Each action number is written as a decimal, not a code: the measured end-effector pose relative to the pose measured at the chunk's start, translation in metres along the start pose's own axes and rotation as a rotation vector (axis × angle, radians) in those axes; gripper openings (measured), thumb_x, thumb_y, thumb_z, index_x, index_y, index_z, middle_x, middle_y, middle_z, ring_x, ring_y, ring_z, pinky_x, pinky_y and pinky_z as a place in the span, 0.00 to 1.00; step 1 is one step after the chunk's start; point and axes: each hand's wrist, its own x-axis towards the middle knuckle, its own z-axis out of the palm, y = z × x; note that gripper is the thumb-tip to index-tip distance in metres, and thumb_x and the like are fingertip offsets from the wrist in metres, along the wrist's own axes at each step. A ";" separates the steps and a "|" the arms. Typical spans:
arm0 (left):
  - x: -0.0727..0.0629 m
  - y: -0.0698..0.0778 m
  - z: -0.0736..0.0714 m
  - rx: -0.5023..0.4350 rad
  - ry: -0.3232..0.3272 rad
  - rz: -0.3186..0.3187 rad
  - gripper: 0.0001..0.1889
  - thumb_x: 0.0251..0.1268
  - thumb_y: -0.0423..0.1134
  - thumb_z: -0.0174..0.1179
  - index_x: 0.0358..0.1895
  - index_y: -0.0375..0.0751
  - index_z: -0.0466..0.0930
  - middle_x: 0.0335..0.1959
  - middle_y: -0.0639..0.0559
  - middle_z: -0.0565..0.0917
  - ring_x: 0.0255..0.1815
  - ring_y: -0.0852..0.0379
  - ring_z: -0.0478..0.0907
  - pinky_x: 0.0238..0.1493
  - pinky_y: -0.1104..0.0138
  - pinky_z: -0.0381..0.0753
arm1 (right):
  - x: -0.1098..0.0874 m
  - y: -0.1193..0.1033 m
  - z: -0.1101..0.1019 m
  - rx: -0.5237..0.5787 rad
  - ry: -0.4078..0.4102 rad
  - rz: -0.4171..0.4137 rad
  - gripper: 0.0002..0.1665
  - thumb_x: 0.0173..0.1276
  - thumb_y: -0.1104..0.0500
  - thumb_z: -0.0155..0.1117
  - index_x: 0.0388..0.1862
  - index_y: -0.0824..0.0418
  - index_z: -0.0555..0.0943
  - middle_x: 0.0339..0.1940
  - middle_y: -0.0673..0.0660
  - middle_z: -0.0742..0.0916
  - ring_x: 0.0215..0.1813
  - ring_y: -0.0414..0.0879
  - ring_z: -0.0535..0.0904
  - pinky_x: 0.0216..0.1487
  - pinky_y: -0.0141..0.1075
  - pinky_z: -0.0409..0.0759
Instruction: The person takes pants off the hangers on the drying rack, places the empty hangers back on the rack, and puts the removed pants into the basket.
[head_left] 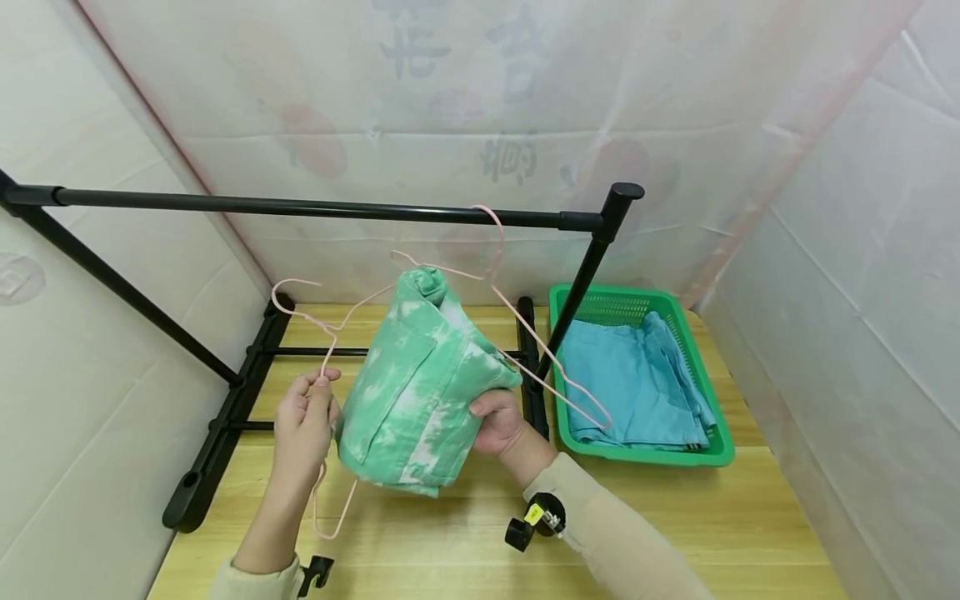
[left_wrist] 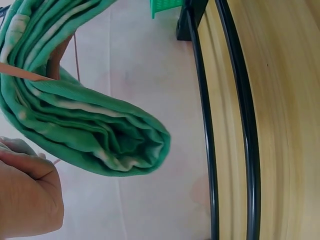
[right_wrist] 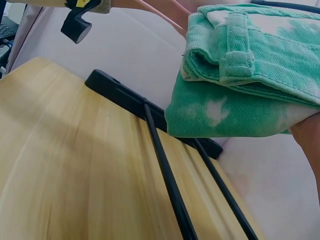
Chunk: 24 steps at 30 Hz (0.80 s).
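Note:
In the head view my left hand [head_left: 303, 425] pinches a pink wire hanger [head_left: 331, 333] just below its hook. My right hand [head_left: 501, 421] grips the right side of folded green-and-white tie-dye denim trousers [head_left: 420, 392], which cover part of this hanger. A belt loop and waistband show on the trousers [right_wrist: 215, 112] in the right wrist view. From the left wrist, the trousers [left_wrist: 100, 135] appear as a thick bent roll, and a pink bar of the hanger [left_wrist: 22, 73] crosses them near the left hand [left_wrist: 30, 195].
A black garment rack [head_left: 300, 203] stands behind the hands, with a second pink hanger [head_left: 499, 237] hooked on its rail. On the right, a green basket [head_left: 712, 400] holds folded blue cloth [head_left: 630, 383]. The wooden tabletop [head_left: 465, 550] meets pale curtain walls [head_left: 847, 275].

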 end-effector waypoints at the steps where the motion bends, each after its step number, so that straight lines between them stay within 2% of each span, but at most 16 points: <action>1: 0.000 0.000 0.000 -0.011 0.003 -0.005 0.14 0.82 0.41 0.43 0.50 0.35 0.76 0.13 0.54 0.66 0.14 0.63 0.62 0.13 0.71 0.60 | 0.000 0.000 0.000 0.007 -0.008 -0.011 0.21 0.53 0.70 0.51 0.38 0.50 0.82 0.42 0.42 0.86 0.47 0.36 0.81 0.56 0.31 0.77; 6: 0.000 0.002 0.001 -0.050 0.014 -0.017 0.14 0.82 0.41 0.44 0.50 0.36 0.76 0.14 0.54 0.66 0.14 0.63 0.61 0.12 0.71 0.59 | 0.000 -0.002 -0.001 0.028 -0.034 -0.042 0.17 0.55 0.70 0.53 0.35 0.50 0.82 0.40 0.42 0.86 0.46 0.36 0.81 0.55 0.31 0.77; 10: 0.000 0.002 0.001 -0.055 0.017 -0.002 0.14 0.82 0.41 0.44 0.50 0.36 0.76 0.14 0.54 0.66 0.14 0.63 0.60 0.11 0.70 0.57 | 0.001 -0.003 -0.001 0.046 -0.030 -0.069 0.15 0.56 0.69 0.56 0.34 0.50 0.81 0.40 0.42 0.86 0.45 0.36 0.81 0.54 0.30 0.77; 24: 0.000 -0.001 -0.003 -0.058 0.034 -0.003 0.14 0.82 0.41 0.44 0.49 0.36 0.77 0.14 0.55 0.65 0.13 0.64 0.58 0.10 0.70 0.54 | 0.003 -0.011 0.000 0.072 -0.014 -0.119 0.16 0.55 0.68 0.54 0.39 0.53 0.82 0.42 0.44 0.86 0.47 0.38 0.81 0.55 0.32 0.78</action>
